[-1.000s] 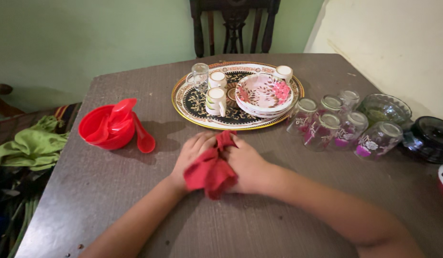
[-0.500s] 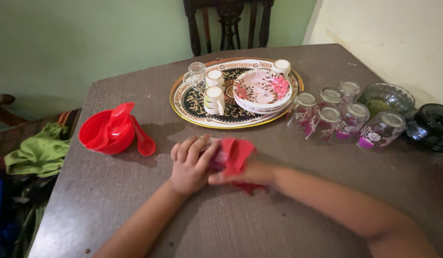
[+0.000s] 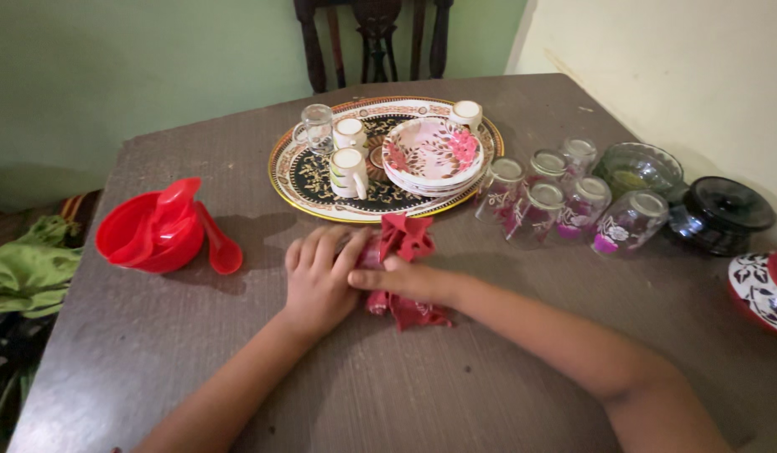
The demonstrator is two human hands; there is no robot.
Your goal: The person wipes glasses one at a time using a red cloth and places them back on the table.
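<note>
Packages: none. Labels: none. Signs: none. Screens: none. The desk [image 3: 489, 369] carries only loose tableware and cloth from edge to edge, none of it wrapped, boxed or tagged; the walls behind it are bare.

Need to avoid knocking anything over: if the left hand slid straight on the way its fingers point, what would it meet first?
Probably the near rim of the patterned oval tray. The left hand rests on the table against the red cloth, fingers pointing away toward the tray; the white mug stands just beyond. Depth is approximate.
</note>
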